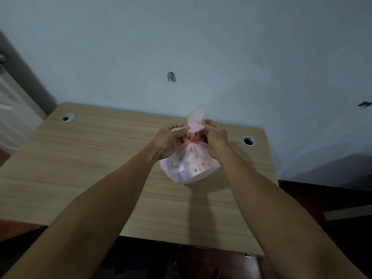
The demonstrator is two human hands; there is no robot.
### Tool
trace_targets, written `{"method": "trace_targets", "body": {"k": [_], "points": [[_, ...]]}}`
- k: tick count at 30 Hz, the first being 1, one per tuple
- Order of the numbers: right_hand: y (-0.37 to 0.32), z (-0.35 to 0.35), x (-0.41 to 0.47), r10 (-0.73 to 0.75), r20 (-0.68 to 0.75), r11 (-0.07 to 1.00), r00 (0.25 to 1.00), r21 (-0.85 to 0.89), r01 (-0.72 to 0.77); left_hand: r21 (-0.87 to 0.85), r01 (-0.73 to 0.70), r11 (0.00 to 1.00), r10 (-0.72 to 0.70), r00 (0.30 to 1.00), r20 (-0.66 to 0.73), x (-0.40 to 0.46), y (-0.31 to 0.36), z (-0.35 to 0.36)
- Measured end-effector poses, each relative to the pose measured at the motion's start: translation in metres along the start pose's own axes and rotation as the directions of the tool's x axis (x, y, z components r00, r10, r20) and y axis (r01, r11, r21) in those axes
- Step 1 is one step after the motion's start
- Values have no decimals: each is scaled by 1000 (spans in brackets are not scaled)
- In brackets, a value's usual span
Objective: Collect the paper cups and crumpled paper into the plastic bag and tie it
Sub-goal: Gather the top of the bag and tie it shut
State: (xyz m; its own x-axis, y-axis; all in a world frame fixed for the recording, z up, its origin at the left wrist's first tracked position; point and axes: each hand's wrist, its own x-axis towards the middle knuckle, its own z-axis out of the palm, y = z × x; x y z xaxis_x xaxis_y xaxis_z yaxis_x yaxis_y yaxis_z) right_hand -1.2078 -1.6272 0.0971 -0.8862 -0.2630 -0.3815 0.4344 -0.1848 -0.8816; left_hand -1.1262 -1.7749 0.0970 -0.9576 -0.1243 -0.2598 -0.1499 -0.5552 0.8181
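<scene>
**Pink bag, knot going in**

Pink film bunched tight between both hands, and the knot is forming! The left hand (168, 140) pinches one handle strip with curled fingers; the right hand (216, 138) curls round the other side of the neck, its thumb up by the loose loop that stands just above. The bag (187, 168) hangs below the hands, its bottom on or just over the tabletop (80, 168), I can't call which. It looks light and very soft, thin enough to stretch or tear if yanked, and slick, so the place to hold is the twisted neck or the handle ends, never the belly. Inside, through the film, pale crumpled shapes and something cup-like, too blurred to count. Nothing loose shows beside either hand.
</scene>
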Motion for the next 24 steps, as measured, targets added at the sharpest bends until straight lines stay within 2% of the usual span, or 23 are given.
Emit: {"method": "trace_targets", "body": {"k": [3,6,9,12,16,18,20,24], "points": [[0,2,-5,-9,89,996,996,-91,17,53,42,998,-45,997,62,0,1,-9],[3,5,-6,-3,172,978,985,-207,39,11,74,997,-74,997,21,-1,0,-15],[8,6,-5,-3,220,953,976,-296,70,49,89,995,-91,996,26,-3,-1,-18],[12,4,-3,17,285,931,958,-354,89,82,93,992,-90,995,-29,-2,-6,-22],[7,0,-8,99,374,956,922,-294,17,47,63,997,-54,984,-167,3,-11,-27],[9,-1,-11,95,402,970,911,-243,6,67,60,996,-45,978,-204,5,-10,-29],[15,-1,-7,59,383,976,922,-215,27,92,67,994,-47,978,-203,5,-9,-29],[18,1,-1,-54,249,930,967,-339,139,241,34,970,-13,996,-86,1,-3,-22]]}}
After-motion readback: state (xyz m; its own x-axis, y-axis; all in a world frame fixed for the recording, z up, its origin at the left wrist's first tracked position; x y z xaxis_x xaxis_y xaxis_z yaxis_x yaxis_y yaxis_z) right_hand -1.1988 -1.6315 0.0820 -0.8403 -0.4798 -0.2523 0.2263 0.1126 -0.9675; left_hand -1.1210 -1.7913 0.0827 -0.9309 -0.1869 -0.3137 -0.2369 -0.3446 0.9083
